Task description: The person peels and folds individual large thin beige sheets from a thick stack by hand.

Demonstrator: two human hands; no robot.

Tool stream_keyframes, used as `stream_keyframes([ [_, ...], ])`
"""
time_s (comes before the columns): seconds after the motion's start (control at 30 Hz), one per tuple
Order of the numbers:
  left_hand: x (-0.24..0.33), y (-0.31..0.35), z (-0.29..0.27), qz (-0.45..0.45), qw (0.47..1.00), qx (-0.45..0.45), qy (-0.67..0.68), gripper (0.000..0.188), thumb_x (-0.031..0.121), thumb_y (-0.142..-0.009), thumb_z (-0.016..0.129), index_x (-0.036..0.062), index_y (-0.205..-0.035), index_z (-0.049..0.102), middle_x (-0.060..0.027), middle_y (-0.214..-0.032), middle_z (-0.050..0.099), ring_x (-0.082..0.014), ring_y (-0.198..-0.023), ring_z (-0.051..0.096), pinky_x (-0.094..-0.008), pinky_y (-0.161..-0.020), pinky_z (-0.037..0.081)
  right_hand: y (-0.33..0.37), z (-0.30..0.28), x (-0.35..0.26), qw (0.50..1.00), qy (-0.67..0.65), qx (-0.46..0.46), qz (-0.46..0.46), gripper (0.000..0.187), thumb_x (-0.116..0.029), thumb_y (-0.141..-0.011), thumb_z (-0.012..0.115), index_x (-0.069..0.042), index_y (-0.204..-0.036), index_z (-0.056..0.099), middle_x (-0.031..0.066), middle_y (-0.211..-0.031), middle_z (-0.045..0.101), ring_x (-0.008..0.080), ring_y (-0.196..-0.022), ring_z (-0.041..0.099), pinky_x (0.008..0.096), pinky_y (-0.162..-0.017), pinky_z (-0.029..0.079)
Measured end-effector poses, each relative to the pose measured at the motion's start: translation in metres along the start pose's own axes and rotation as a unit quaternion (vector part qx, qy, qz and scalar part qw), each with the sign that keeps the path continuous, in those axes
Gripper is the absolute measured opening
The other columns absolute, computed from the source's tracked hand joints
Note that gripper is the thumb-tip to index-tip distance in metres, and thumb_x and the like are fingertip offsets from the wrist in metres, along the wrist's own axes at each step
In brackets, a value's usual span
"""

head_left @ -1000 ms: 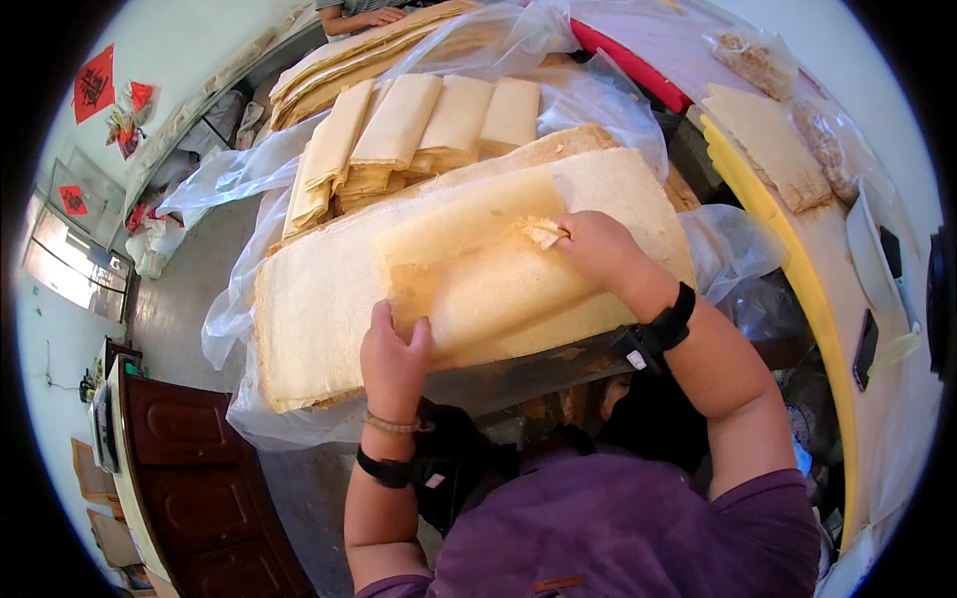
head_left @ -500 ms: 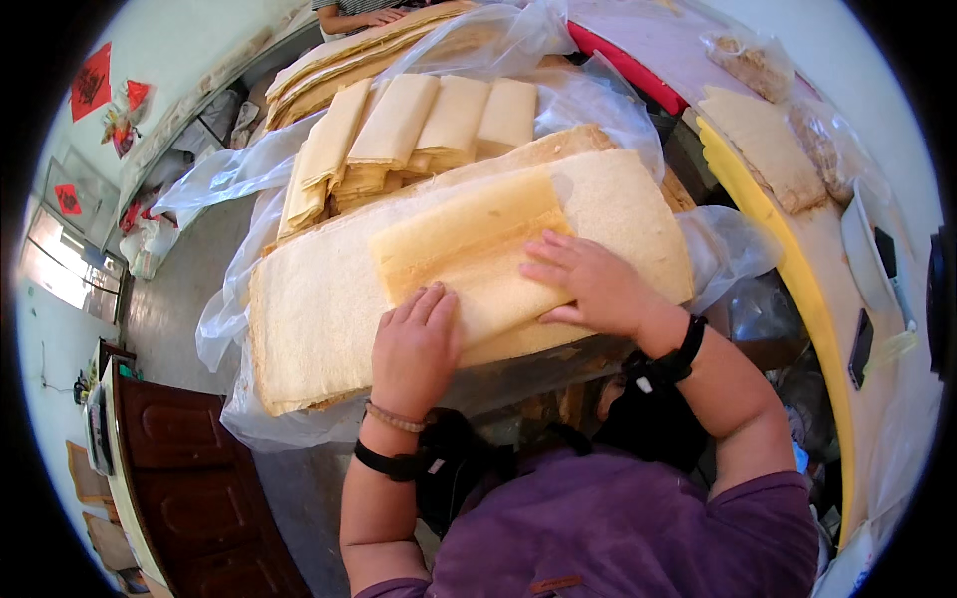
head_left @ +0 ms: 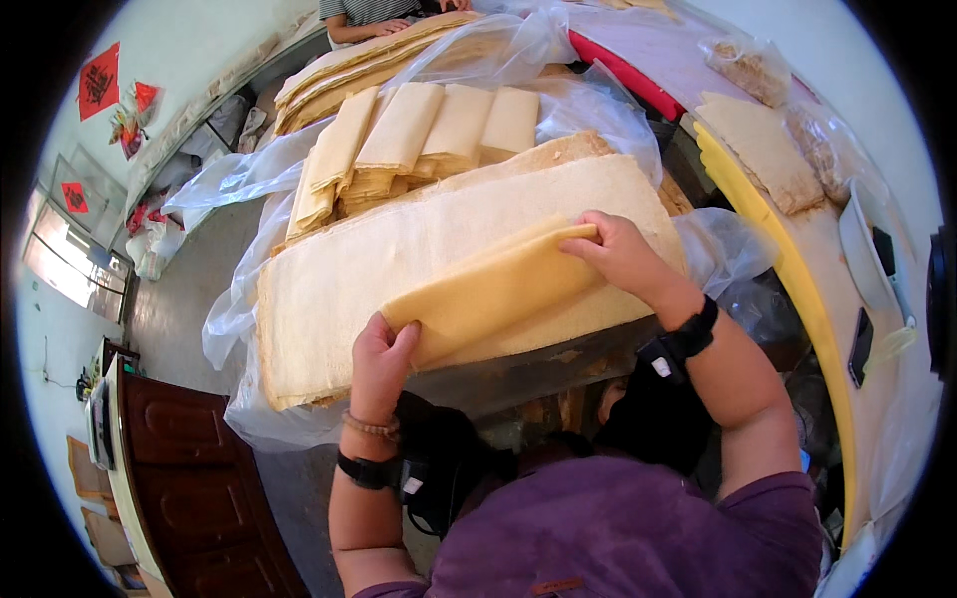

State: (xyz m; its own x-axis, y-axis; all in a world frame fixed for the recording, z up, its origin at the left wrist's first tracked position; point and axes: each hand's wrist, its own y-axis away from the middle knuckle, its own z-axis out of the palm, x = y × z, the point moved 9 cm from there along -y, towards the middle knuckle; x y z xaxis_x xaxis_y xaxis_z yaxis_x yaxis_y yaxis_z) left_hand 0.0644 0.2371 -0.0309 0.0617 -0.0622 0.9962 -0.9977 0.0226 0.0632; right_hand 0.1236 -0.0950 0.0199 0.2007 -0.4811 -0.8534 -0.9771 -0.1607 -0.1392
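A folded yellow sheet [head_left: 498,289], thin and soft like tofu skin, lies slantwise over the near part of a broad stack of pale sheets [head_left: 324,319]. My left hand [head_left: 379,361] pinches its left end, thumb on top. At the right end, my right hand [head_left: 626,257] grips the far corner between thumb and fingers. The fold forms a long, narrow band between both hands, its far edge doubled over. Beyond the stack, several folded bundles [head_left: 404,125] of the same yellow material lie side by side.
Clear plastic film [head_left: 234,319] hangs around the stack. At the back, more large sheets [head_left: 374,65] lie before another person's hand [head_left: 391,27]. To the right, a table with a yellow edge [head_left: 797,269] bears a phone [head_left: 859,347] and a white basin [head_left: 865,249]. A dark wooden cabinet [head_left: 189,468] stands left.
Both hands went from lying flat on the yellow sheet to pinching its two ends. The sheet is now doubled into a narrower band. My right hand moved up and right, my left slightly down and left.
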Motion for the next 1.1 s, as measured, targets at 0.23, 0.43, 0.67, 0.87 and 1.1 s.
stream_keyframes([
  [0.23, 0.073, 0.033, 0.031, 0.085, 0.797, 0.211, -0.559, 0.059, 0.013, -0.089, 0.067, 0.0083, -0.145, 0.050, -0.0141, -0.116, 0.065, -0.0287, -0.106, 0.063, -0.0402, -0.095, 0.048, -0.034, 0.017, 0.003, 0.977, 0.211, 0.036, 0.001, 0.046, -0.047, -0.088, 0.068, -0.001, -0.092, 0.066, 0.0215, -0.089, 0.069, 0.0390, -0.085, 0.066, 0.0467, -0.074, 0.050],
  [0.43, 0.060, 0.023, 0.118, 0.337, 0.732, -0.028, -0.592, 0.065, 0.035, -0.090, 0.069, 0.0139, -0.148, 0.048, -0.0133, -0.155, 0.043, -0.0333, -0.144, 0.037, -0.0481, -0.118, 0.027, -0.046, 0.023, -0.005, 0.957, 0.286, 0.043, -0.020, 0.045, -0.045, -0.087, 0.071, -0.002, -0.092, 0.063, 0.0213, -0.086, 0.069, 0.0396, -0.083, 0.066, 0.0464, -0.074, 0.052],
  [0.67, 0.053, 0.018, 0.124, 0.290, 0.744, -0.053, -0.599, 0.068, 0.047, -0.083, 0.073, 0.0125, -0.139, 0.056, -0.0145, -0.151, 0.047, -0.0368, -0.144, 0.037, -0.0563, -0.117, 0.025, 0.011, 0.083, -0.057, 0.881, 0.375, 0.034, -0.285, 0.053, -0.044, -0.093, 0.062, -0.012, -0.135, 0.059, 0.0123, -0.143, 0.054, 0.0311, -0.137, 0.046, 0.0528, -0.114, 0.032],
  [0.87, 0.054, -0.001, 0.086, 0.276, 0.722, -0.042, -0.633, 0.063, 0.036, -0.082, 0.075, 0.0098, -0.136, 0.057, -0.0177, -0.144, 0.053, -0.0382, -0.135, 0.048, -0.0475, -0.110, 0.039, 0.008, 0.083, -0.039, 0.910, 0.346, -0.036, -0.228, 0.059, -0.044, -0.093, 0.061, -0.013, -0.143, 0.053, 0.0098, -0.153, 0.045, 0.0322, -0.145, 0.036, 0.0569, -0.118, 0.025],
  [1.1, 0.090, -0.021, 0.084, 0.321, 0.682, -0.083, -0.652, 0.044, 0.000, -0.085, 0.055, 0.0105, -0.127, 0.063, -0.0103, -0.114, 0.071, -0.0261, -0.103, 0.070, -0.0377, -0.078, 0.057, 0.007, 0.039, -0.043, 0.948, 0.281, -0.003, -0.150, 0.058, -0.037, -0.092, 0.065, -0.010, -0.142, 0.053, 0.0129, -0.151, 0.047, 0.0311, -0.146, 0.035, 0.0536, -0.120, 0.022],
])
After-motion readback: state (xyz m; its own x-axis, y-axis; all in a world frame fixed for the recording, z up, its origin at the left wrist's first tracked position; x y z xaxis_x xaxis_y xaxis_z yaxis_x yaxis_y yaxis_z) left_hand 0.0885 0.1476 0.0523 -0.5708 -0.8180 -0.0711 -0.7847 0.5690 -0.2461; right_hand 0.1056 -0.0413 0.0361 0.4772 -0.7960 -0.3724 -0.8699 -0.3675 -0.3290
